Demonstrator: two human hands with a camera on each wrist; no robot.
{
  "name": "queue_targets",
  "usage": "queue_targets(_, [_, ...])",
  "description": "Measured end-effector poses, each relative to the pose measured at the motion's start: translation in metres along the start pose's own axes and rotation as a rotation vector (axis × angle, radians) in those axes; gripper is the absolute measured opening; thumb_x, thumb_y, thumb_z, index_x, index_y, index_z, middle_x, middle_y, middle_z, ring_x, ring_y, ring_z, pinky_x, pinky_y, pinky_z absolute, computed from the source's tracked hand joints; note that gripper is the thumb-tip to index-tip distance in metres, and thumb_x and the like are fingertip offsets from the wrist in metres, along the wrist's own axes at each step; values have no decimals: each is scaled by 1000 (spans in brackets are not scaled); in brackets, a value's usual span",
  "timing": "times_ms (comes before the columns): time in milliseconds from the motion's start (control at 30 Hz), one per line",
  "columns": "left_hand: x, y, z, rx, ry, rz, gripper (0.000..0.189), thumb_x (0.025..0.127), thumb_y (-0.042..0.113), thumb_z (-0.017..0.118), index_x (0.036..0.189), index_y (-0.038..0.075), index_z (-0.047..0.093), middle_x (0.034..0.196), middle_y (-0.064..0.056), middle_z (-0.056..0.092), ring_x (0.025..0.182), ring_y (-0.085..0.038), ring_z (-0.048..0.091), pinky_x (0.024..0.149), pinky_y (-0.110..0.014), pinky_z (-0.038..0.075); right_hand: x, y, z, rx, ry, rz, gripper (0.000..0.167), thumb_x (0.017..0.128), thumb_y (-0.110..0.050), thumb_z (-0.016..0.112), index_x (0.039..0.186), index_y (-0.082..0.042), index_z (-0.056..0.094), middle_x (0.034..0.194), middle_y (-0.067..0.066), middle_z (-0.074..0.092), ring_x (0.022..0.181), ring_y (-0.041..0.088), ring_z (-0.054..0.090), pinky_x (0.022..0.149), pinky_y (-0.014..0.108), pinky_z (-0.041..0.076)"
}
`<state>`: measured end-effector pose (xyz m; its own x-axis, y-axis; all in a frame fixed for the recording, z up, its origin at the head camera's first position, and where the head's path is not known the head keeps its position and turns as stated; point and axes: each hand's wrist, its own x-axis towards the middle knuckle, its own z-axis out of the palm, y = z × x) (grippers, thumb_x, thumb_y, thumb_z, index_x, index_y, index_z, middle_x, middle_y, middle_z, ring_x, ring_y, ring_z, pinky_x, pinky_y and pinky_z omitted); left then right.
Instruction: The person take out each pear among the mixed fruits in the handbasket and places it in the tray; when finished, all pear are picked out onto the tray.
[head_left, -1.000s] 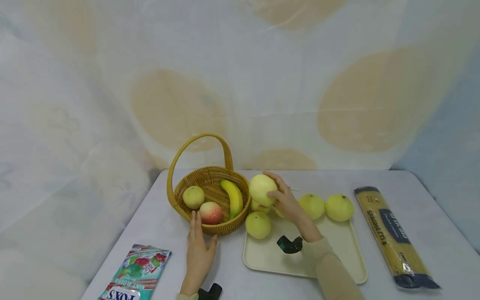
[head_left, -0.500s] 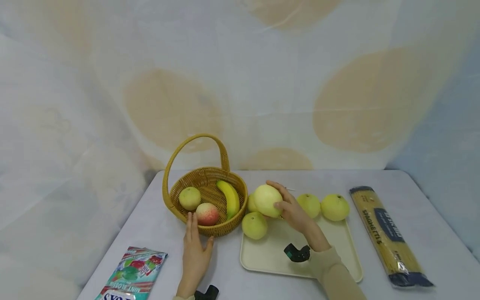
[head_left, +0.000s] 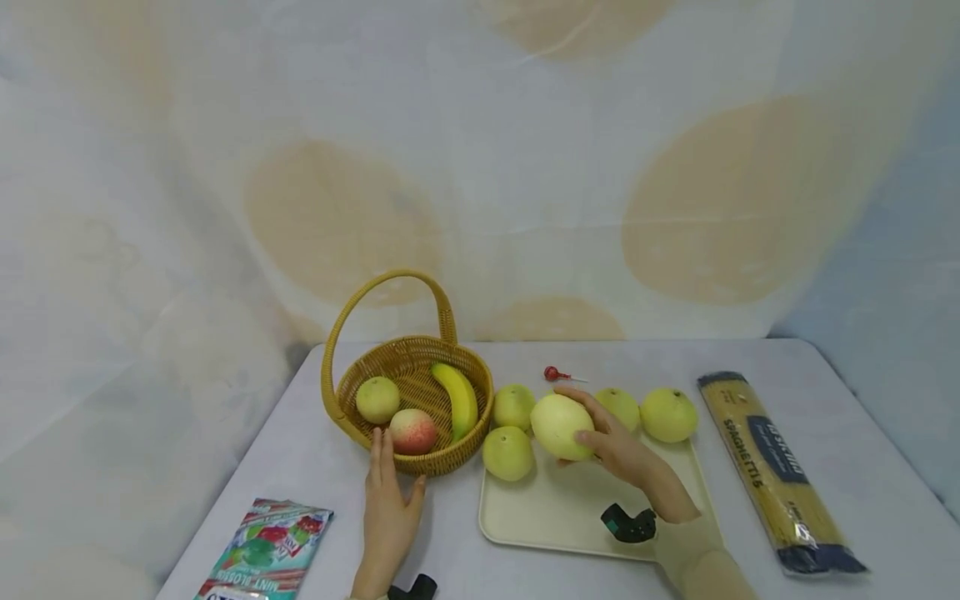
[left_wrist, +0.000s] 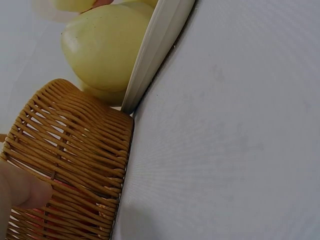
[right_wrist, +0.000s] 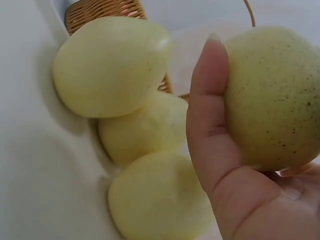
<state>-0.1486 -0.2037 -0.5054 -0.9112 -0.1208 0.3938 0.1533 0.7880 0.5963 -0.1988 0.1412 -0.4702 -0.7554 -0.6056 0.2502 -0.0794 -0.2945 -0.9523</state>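
Note:
My right hand [head_left: 626, 446] grips a pale yellow-green pomelo [head_left: 561, 427], raised over the cream tray [head_left: 555, 521]. In the right wrist view the thumb presses along the side of this speckled pomelo [right_wrist: 275, 100]. More pomelos stand around it: two at the tray's left, including a front one [head_left: 508, 454], and two at its back right. My left hand [head_left: 392, 517] has straight fingers against the front of the wicker basket [head_left: 450, 458]. Inside the basket lie a green round fruit [head_left: 377, 400], a peach [head_left: 413, 431] and a banana [head_left: 457, 400].
A red lollipop [head_left: 555, 374] lies behind the tray. On the right is a pack of spaghetti [head_left: 776, 471], and at the front left a bag of mint sweets [head_left: 266, 546]. The basket's tall handle [head_left: 390, 279] arches upward. A patterned cloth wall closes the back.
My right hand has carried the pomelo right and down, away from the basket's rim, uncovering the lollipop and the back left pomelo. The left hand stays at the basket.

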Motion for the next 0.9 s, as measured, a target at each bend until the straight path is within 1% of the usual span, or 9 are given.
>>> queue_targets(100, [-1, 1, -1, 3, -5, -10, 92, 85, 9, 72, 156, 9, 14, 163, -15, 12, 142, -44, 26, 111, -62, 29, -9, 3, -1, -12, 8, 30, 67, 96, -2, 48, 154, -14, 15, 142, 0, 30, 110, 23, 57, 87, 38, 57])
queue_targets(267, [-1, 3, -2, 3, -9, -8, 92, 85, 10, 71, 156, 10, 14, 163, -15, 12, 142, -45, 26, 111, -62, 29, -17, 6, 0, -94, 50, 83, 83, 89, 0, 60, 155, -10, 10, 148, 23, 15, 107, 25, 59, 87, 37, 56])
queue_targets(367, [-1, 3, -2, 7, -12, -9, 91, 85, 10, 71, 156, 9, 14, 163, -15, 11, 141, -45, 26, 110, -62, 30, -19, 8, 1, -143, 59, 130, 91, 85, 0, 65, 155, -12, 9, 148, 33, 12, 103, 29, 62, 88, 34, 55])
queue_targets(400, [-1, 3, -2, 7, -13, -10, 91, 85, 10, 71, 156, 9, 14, 163, -15, 11, 141, -45, 26, 110, -62, 30, -19, 8, 1, -153, 57, 147, 92, 84, -1, 66, 155, -12, 9, 147, 34, 13, 102, 31, 63, 88, 33, 54])
queue_targets(533, [-2, 3, -2, 1, -16, -16, 90, 85, 10, 71, 156, 9, 15, 163, -15, 11, 142, -45, 26, 110, -62, 29, -21, 14, -1, -187, 29, 187, 90, 84, -4, 68, 155, -12, 13, 148, 33, 16, 110, 32, 57, 91, 35, 52])
queue_targets(633, [-3, 3, -2, -3, -16, -21, 90, 85, 10, 71, 156, 8, 15, 163, -13, 10, 142, -45, 26, 110, -62, 30, -23, 18, -5, -233, 18, 212, 85, 84, -7, 68, 153, -14, 19, 150, 27, 19, 118, 28, 49, 93, 37, 49])
queue_targets(700, [-3, 3, -2, 0, -17, -24, 90, 85, 10, 71, 156, 9, 14, 164, -13, 10, 142, -45, 26, 110, -62, 30, -24, 19, -7, -278, 20, 222, 83, 84, -9, 69, 152, -16, 23, 151, 24, 21, 120, 27, 46, 95, 39, 46])
queue_targets(800, [-2, 2, -2, 5, -20, -27, 91, 86, 10, 71, 156, 11, 13, 164, -12, 10, 141, -45, 26, 110, -62, 30, -26, 19, -11, -347, 19, 225, 81, 84, -12, 71, 152, -16, 26, 152, 22, 23, 122, 28, 42, 96, 41, 41])
queue_targets(900, [-1, 3, -2, 8, -28, -31, 92, 86, 11, 70, 157, 13, 12, 164, -12, 10, 142, -45, 26, 110, -62, 30, -28, 16, -14, -375, 25, 256, 81, 84, -13, 72, 152, -18, 28, 153, 21, 23, 124, 28, 41, 97, 44, 39])
